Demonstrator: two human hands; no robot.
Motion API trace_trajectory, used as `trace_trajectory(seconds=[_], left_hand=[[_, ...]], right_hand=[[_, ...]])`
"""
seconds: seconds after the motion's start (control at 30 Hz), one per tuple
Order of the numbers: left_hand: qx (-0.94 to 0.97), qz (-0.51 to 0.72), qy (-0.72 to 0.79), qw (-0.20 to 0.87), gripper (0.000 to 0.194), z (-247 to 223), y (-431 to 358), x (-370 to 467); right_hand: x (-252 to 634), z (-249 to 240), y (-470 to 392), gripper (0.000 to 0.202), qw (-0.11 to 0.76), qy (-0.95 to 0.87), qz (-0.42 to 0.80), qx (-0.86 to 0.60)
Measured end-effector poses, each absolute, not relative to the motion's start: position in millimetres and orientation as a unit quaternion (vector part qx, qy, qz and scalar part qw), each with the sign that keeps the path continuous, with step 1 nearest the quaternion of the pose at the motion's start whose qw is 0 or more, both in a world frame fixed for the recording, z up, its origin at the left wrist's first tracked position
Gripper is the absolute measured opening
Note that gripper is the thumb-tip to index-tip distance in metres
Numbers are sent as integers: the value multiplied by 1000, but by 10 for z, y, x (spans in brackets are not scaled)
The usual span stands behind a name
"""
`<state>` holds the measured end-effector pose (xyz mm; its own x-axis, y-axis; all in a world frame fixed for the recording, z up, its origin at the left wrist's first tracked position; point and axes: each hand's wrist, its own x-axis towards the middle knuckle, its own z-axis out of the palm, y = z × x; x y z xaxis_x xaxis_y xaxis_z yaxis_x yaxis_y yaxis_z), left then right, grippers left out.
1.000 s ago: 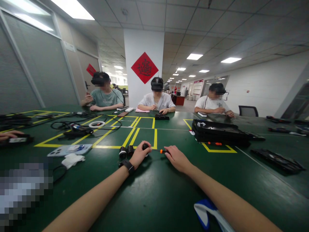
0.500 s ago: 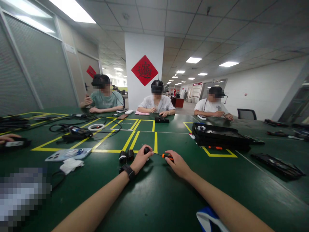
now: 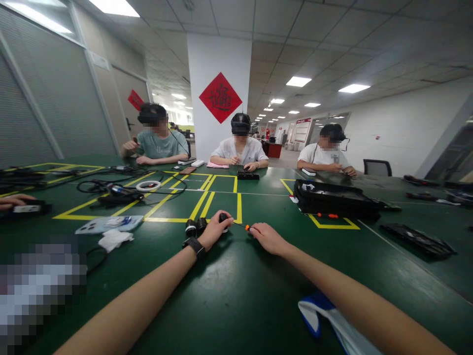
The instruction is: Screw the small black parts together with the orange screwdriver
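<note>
My left hand (image 3: 215,230) is closed around a small black cylindrical part (image 3: 222,217), whose lower side is hidden by my fingers. In my right hand (image 3: 269,237) is a screwdriver (image 3: 247,227) with an orange and black handle, mostly covered by the fingers. Its thin shaft points left toward the black part; whether the tip touches it I cannot tell. Just left of my left hand stand two similar black cylinders, a nearer one (image 3: 190,227) with a pale band and another (image 3: 201,225) beside it. A dark watch sits on my left wrist.
Left on the green table (image 3: 229,305) lie a light blue phone case (image 3: 109,225), crumpled tissue (image 3: 115,240) and cables with a white ring (image 3: 148,186). Black trays (image 3: 332,197) stand right, near a dark flat part (image 3: 417,240). Several people sit around the table.
The view has tilted down slightly. My right fingers have closed further over the screwdriver handle, so less of it shows. The left hand still holds the black part.
</note>
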<state>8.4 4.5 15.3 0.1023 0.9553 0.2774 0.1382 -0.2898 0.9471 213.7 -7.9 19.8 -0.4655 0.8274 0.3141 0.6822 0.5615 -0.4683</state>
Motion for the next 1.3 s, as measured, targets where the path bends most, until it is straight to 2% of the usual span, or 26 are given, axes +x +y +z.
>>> trace_trajectory(seconds=[0.13,0.27,0.37,0.57,0.7,0.87,1.1,1.3], left_hand=[[625,507,442,397,28,157,9,98],[629,510,431,397,27,123,13,114],[619,517,424,411,28,91,39,113],[620,514,419,419,29,70,58,100],[626,503,433,409,30,82,45,106],[633,497,433,407,29,100,42,112],[662,484,434,373,31,119,31,109],[679,494,430,331,22,78,51,110]], right_hand=[[2186,178,-158,20,335,-818,148,-444],[2224,147,-215,22,358,-809,180,-430],[2214,131,-225,26,355,-812,198,-420],[2228,143,-229,21,353,-837,142,-393],[2253,140,-215,25,319,-835,140,-426],[2265,113,-207,23,332,-829,111,-436],[2281,131,-242,22,341,-823,95,-444],[2273,122,-203,25,328,-825,95,-451]])
